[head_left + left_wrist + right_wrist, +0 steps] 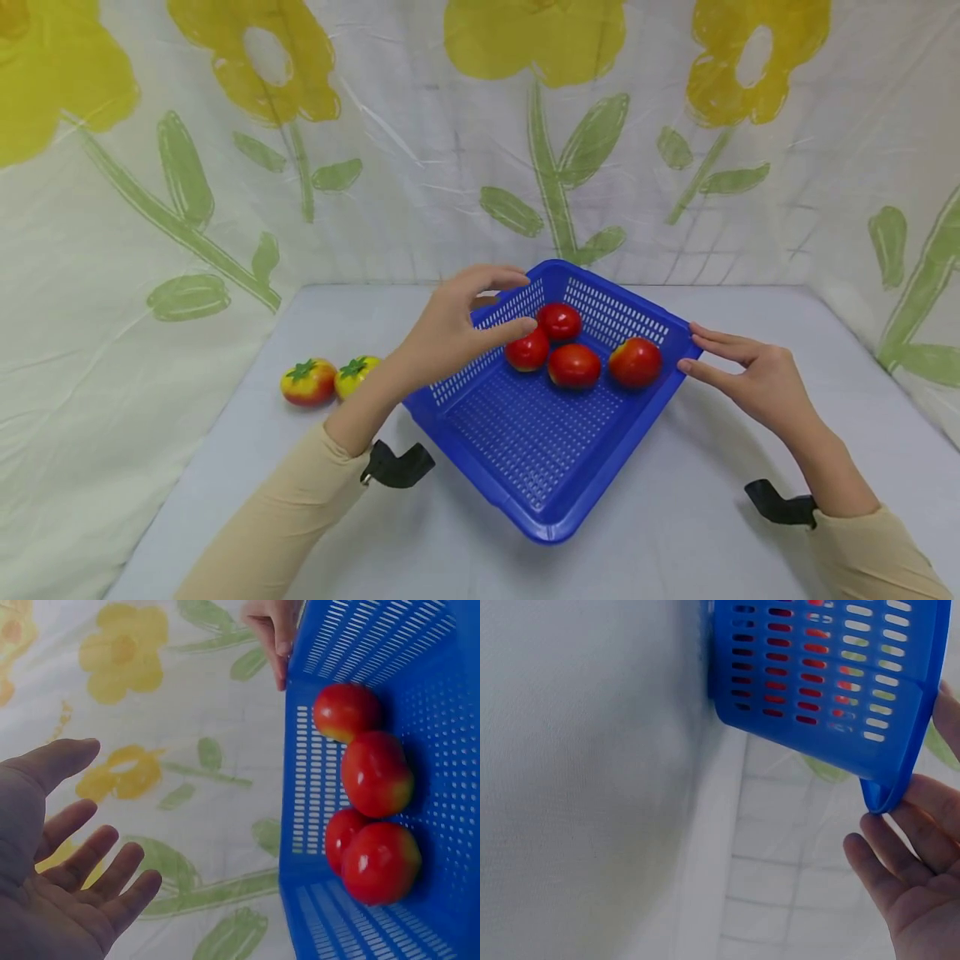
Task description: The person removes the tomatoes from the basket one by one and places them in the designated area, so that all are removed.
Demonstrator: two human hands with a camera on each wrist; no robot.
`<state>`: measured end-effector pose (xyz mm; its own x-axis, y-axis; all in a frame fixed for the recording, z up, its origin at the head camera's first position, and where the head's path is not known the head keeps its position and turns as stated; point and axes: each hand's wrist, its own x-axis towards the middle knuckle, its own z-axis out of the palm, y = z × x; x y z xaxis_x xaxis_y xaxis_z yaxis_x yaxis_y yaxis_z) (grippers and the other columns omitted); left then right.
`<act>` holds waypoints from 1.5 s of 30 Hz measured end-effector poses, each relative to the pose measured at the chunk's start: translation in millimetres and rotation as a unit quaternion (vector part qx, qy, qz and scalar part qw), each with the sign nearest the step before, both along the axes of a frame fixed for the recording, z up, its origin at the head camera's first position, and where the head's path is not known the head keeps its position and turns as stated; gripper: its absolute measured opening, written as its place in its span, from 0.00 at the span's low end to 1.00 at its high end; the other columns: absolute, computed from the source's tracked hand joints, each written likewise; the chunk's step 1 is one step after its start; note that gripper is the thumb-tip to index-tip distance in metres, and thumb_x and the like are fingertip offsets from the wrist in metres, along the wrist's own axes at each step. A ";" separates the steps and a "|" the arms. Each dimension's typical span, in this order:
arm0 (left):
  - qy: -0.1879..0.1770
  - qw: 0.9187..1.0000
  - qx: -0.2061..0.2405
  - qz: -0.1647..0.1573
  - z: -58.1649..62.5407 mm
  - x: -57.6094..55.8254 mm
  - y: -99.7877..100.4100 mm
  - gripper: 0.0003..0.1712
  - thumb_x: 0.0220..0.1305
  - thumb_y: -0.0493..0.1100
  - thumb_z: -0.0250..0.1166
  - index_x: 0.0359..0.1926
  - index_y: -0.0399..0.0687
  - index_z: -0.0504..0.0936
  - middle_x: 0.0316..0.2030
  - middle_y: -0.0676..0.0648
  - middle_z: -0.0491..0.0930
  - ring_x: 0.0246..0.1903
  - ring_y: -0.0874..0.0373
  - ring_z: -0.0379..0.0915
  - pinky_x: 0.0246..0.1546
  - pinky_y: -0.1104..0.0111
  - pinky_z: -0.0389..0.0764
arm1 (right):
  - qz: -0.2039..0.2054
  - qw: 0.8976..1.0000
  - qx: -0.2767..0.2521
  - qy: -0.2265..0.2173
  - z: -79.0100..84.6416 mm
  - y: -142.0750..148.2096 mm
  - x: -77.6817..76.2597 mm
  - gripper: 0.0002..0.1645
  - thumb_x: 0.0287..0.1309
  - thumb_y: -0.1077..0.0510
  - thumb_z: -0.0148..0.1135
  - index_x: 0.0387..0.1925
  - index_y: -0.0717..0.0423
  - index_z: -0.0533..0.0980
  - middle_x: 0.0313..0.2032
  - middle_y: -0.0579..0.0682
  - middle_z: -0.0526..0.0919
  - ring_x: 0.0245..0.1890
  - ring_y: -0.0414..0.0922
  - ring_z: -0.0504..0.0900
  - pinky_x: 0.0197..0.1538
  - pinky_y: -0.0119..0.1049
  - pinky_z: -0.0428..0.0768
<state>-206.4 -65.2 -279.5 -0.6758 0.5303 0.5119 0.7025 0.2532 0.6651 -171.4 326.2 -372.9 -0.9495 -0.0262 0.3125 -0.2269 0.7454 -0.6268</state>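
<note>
A blue plastic basket (525, 446) with slotted walls stands cornerwise at the middle of the table, one corner toward me. Several shiny red tomatoes (574, 367) lie inside, toward its far and right sides. My right hand (765, 387) pinches the rim at the right corner, thumb on one side and fingers on the other; the right wrist view shows the fingers (915, 825) against the lip. Over the left rim hovers my left hand (450, 329), fingers loosely bent and nothing held. In the left wrist view that hand is apart from the basket wall (307, 780).
Left of the basket, a red-and-yellow tomato (308, 382) with a green leafy top sits on the white table (247, 483). Beside it is a yellower tomato (356, 377), partly behind my left forearm. A white curtain (405, 192) printed with yellow flowers hangs behind the table.
</note>
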 end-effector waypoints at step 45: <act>-0.197 0.976 -0.077 -0.045 -59.9 -69.3 140.5 0.29 0.60 0.47 0.73 0.59 0.41 0.78 0.55 0.44 0.79 0.53 0.54 0.76 0.42 0.74 0.79 | -0.006 1.000 0.003 0.007 -0.6 1.8 4.3 0.35 0.51 0.44 0.75 0.59 0.53 0.79 0.58 0.50 0.79 0.61 0.58 0.72 0.57 0.62 0.70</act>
<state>-275.7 75.2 -339.5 -0.7507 0.6473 0.1317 0.4247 0.3203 0.8468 -167.1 328.0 -373.5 -0.9454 -0.0170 0.3256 -0.2267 0.7521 -0.6189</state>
